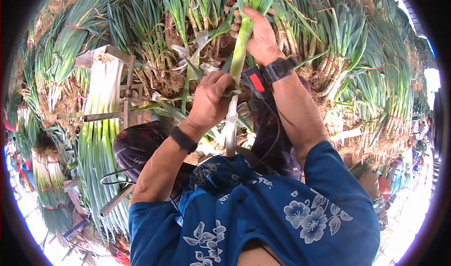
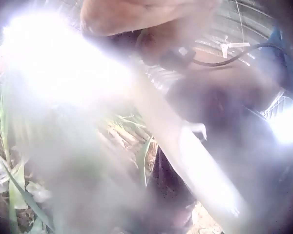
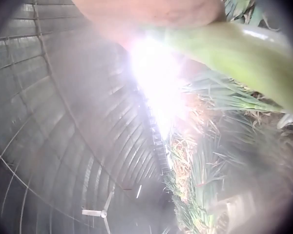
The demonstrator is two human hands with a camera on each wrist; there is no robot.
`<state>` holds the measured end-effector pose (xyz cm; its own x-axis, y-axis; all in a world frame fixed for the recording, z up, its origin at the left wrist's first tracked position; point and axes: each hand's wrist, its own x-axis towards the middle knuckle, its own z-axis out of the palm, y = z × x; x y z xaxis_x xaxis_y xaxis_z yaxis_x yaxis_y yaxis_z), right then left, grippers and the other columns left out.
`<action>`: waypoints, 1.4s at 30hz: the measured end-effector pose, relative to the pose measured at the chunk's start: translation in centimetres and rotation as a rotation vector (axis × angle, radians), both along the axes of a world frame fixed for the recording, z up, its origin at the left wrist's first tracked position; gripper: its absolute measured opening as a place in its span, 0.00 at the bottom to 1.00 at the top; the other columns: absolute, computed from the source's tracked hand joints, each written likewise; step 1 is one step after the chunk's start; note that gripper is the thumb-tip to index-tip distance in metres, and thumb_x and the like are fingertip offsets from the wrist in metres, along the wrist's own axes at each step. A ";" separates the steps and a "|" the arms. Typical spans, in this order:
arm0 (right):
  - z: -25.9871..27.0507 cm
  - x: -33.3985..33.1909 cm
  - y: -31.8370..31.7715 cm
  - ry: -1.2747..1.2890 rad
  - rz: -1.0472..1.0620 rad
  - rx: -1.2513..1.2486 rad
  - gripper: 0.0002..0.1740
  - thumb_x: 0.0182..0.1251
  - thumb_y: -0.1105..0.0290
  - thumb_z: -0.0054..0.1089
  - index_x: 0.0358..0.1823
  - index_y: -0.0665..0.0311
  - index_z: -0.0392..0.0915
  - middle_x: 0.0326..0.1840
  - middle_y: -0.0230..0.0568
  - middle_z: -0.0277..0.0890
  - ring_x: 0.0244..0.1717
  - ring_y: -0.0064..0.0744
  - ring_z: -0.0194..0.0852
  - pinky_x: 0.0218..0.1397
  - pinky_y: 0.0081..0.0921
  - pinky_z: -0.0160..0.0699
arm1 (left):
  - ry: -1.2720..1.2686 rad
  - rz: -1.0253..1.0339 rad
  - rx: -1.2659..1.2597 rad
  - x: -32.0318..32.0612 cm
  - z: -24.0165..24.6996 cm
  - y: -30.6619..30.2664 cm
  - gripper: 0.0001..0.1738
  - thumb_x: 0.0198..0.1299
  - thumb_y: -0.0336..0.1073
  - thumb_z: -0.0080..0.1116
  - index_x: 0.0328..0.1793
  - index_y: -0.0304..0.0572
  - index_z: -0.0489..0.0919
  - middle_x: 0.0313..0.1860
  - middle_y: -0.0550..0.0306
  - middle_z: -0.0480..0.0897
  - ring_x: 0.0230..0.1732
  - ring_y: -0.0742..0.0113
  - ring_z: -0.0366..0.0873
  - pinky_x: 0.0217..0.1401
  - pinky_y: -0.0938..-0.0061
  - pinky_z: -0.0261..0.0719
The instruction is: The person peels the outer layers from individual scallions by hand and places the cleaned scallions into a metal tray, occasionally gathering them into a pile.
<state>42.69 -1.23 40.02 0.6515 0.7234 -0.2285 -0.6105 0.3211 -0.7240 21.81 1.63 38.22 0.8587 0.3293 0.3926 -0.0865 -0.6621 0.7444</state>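
A single leek [image 1: 239, 54] slants upward in the middle of the head view, its pale end towards the lap and its leaves at the top. The left hand [image 1: 210, 97] has its fingers curled round the lower stalk, with a bit of loose leaf layer at the grip. Higher up, just under the leaves, the right hand [image 1: 260, 36] grips the same leek. In the left wrist view the white stalk [image 2: 185, 151] runs diagonally below the left hand [image 2: 146, 17]. Part of the green stalk [image 3: 254, 58] shows beside the right hand [image 3: 156, 12]; glare hides much there.
Bundled leeks [image 1: 101, 101] lie in a metal frame [image 1: 128, 97] on the left. More leeks [image 1: 343, 40] with roots and dry leaves surround the person. A cable [image 1: 277, 130] hangs from the right wrist device, near the knees [image 1: 136, 146].
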 end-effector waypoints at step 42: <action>1.2 10.0 -11.5 0.317 -0.437 0.213 0.12 0.66 0.63 0.52 0.32 0.64 0.65 0.26 0.36 0.62 0.28 0.34 0.58 0.38 0.38 0.64 | -0.041 0.121 0.118 4.0 -3.6 -1.3 0.18 0.48 0.22 0.63 0.46 0.47 0.76 0.44 0.55 0.76 0.46 0.50 0.78 0.42 0.63 0.80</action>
<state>52.73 -12.77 41.26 0.8236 0.4541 -0.3399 -0.5649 0.7105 -0.4196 25.81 0.33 34.61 0.7984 0.3784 0.4683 -0.0294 -0.7524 0.6581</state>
